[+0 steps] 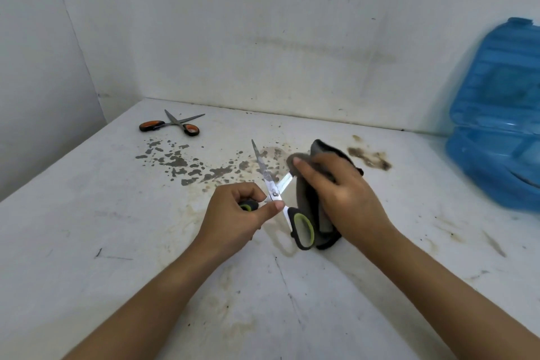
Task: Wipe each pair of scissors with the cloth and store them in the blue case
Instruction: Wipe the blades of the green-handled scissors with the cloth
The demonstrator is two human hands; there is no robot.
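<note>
Two pairs of scissors in view. Green-handled scissors (274, 196) are held up over the middle of the surface (87, 228), blades spread open. Left hand (236, 213) has its grip pinched round one handle near the pivot, thumb pressed by the screw. Right hand (336, 187) has its grip clenched on the dark grey cloth (309, 207), which is wrapped round one blade; the other blade sticks up bare. Second handle loop hangs free beside the cloth.

To do the wipe well, I'd judge: keep the left pinch firm so the blades don't swing shut, draw the cloth from pivot out to tip, fingers on the flat and off the edge, then do the bare blade too.

Orange-handled scissors (172, 124) lie open on the far left of the surface, well apart from the hands, untouched. Blue case (496, 114) stands open at the far right against the wall; contents too blurred to tell.

Count: scissors two, cloth one, case one, hands two.
</note>
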